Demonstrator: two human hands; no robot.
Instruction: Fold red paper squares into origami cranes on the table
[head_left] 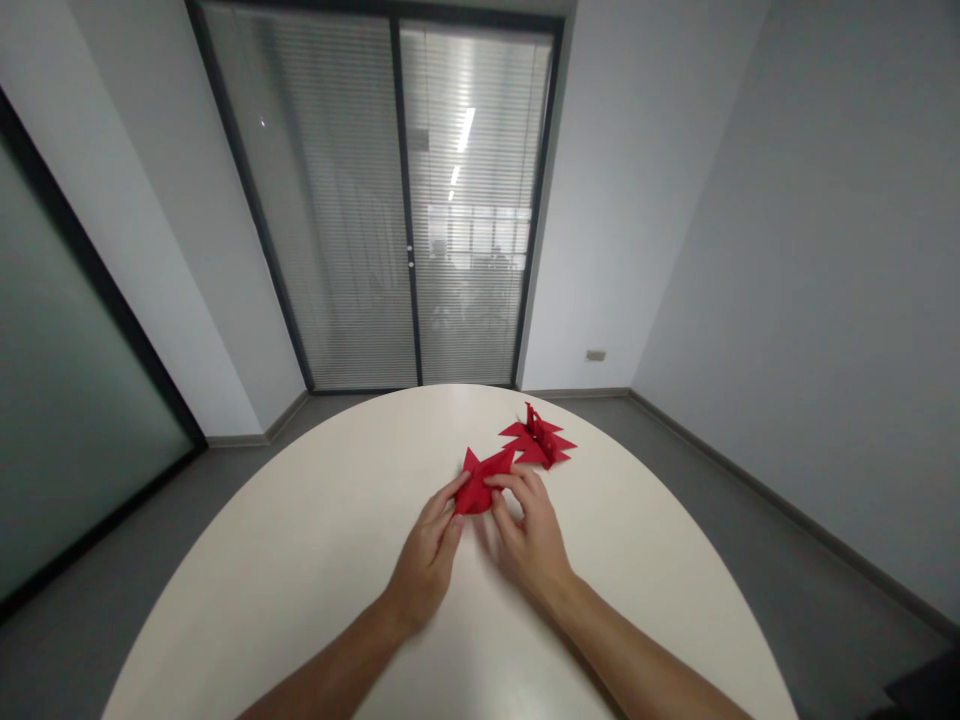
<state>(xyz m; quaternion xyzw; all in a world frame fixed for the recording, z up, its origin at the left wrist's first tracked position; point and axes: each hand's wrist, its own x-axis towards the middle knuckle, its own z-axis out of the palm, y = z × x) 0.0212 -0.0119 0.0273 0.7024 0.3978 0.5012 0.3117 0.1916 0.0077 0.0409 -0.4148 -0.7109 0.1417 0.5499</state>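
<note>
Between my two hands is a red folded-paper piece (477,492) with pointed corners, held just above the table. My left hand (427,555) pinches its left side, thumb below and fingers along the edge. At its right side, my right hand (531,525) grips the paper between thumb and fingers. Just beyond my right hand, several red folded-paper figures (538,440) with sharp points lie bunched together on the table. Part of the held paper is hidden by my fingers.
The round white table (300,560) curves away on both sides. Past its far edge stands a glass partition (345,200) with blinds in a dark frame. A wall socket (595,356) sits low on the wall, and grey floor surrounds the table.
</note>
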